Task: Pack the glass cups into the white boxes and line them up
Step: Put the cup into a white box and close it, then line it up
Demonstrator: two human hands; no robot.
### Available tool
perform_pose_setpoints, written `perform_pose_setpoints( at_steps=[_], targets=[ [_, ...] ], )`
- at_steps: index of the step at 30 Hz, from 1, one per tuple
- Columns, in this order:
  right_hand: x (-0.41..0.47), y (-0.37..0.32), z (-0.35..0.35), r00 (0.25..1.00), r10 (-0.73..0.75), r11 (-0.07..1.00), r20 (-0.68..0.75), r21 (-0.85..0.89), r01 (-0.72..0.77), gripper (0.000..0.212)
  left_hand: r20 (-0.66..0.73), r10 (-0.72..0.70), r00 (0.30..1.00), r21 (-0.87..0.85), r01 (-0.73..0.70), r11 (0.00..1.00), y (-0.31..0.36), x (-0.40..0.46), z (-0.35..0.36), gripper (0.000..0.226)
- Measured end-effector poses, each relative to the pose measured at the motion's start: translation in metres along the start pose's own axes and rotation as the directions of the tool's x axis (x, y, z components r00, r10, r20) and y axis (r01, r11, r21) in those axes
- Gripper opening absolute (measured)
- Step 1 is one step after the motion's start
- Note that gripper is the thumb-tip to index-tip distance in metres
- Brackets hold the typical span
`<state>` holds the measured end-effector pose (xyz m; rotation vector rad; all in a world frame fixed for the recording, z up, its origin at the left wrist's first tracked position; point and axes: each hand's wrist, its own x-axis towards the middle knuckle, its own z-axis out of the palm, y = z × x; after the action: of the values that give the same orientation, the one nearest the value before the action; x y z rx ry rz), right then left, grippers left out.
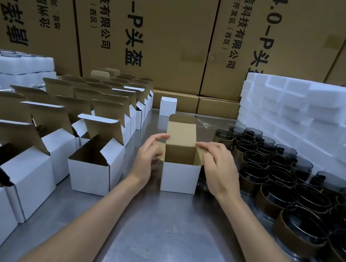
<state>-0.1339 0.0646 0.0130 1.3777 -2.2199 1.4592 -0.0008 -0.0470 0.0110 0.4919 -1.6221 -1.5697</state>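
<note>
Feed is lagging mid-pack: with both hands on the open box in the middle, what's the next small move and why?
Probably fold the two side flaps inward. The left hand and right hand each pinch a side flap of the white box, whose lid stands upright; whether a cup is inside cannot be seen.

Left hand [146,157], right hand [215,168] pinch side flaps of open white box [180,177].

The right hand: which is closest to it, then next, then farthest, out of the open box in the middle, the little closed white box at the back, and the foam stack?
From the right hand:
1. Open white box, held, centre.
2. Small closed white box, behind, at the table's far edge.
3. White foam stack, far right; close to the closed box in distance, so that order is uncertain.
</note>
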Motion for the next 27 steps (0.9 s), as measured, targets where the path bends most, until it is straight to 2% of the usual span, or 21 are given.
perform_pose_setpoints(
  at_steps=[2, 6, 11, 16, 19, 23, 27],
  targets=[
    [-0.001, 0.002, 0.0, 0.998, 0.008, 0.998, -0.059, 0.062, -0.005, 0.047, 0.002, 0.04, 0.999, 0.023, -0.04, 0.999, -0.001, 0.0, 0.0, 0.042],
    [0.003, 0.004, -0.004, 0.972, 0.155, 0.954, -0.177, 0.282, -0.1, 0.035, 0.021, 0.125, 0.992, 0.102, -0.127, 0.987, -0.004, 0.001, 0.001, 0.043],
    [0.005, 0.003, -0.009, 0.966, 0.153, 0.963, -0.21, 0.251, -0.098, 0.031, 0.1, 0.233, 0.967, 0.223, -0.25, 0.942, -0.006, -0.005, 0.004, 0.078],
    [0.006, 0.007, -0.009, 0.957, 0.167, 0.959, -0.237, 0.263, -0.102, 0.03, 0.202, 0.202, 0.958, 0.28, -0.254, 0.926, -0.012, -0.005, 0.005, 0.106],
    [0.006, 0.007, -0.01, 0.958, 0.142, 0.96, -0.249, 0.269, -0.072, 0.029, 0.16, 0.143, 0.977, 0.28, -0.184, 0.942, -0.011, -0.003, 0.004, 0.104],
    [0.004, 0.007, -0.012, 0.974, 0.079, 0.972, -0.212, 0.235, -0.027, 0.028, 0.068, 0.085, 0.994, 0.203, -0.098, 0.974, -0.013, 0.004, 0.001, 0.086],
    [0.004, 0.007, -0.02, 0.999, -0.017, 1.0, -0.049, 0.021, 0.018, 0.017, 0.015, 0.058, 0.998, 0.152, -0.06, 0.987, -0.015, 0.006, 0.0, 0.076]
  ],
)
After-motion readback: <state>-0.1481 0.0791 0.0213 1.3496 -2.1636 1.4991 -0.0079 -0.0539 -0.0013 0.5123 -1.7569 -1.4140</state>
